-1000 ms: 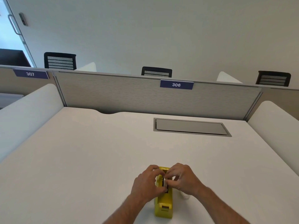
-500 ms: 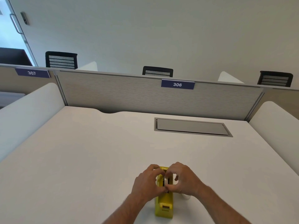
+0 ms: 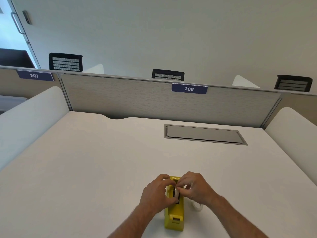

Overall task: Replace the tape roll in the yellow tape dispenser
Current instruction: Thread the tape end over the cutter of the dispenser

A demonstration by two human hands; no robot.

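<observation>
The yellow tape dispenser [image 3: 174,215] stands on the white desk [image 3: 96,169] near the front edge, its cutter end toward me. My left hand [image 3: 157,193] clasps its left side. My right hand [image 3: 193,188] pinches a whitish tape roll [image 3: 175,192] that sits in the dispenser's slot, mostly hidden by my fingers. A second whitish tape roll [image 3: 197,206] lies flat on the desk just right of the dispenser, partly under my right wrist.
A grey recessed cable hatch [image 3: 204,134] is set into the desk at the back right. A grey partition [image 3: 137,98] with a "306" label closes the far edge. White side dividers [image 3: 29,115] flank the desk. Black chairs stand beyond.
Both hands stay on the dispenser. My right fingers have shifted slightly on the roll in the slot; the dispenser has not moved.
</observation>
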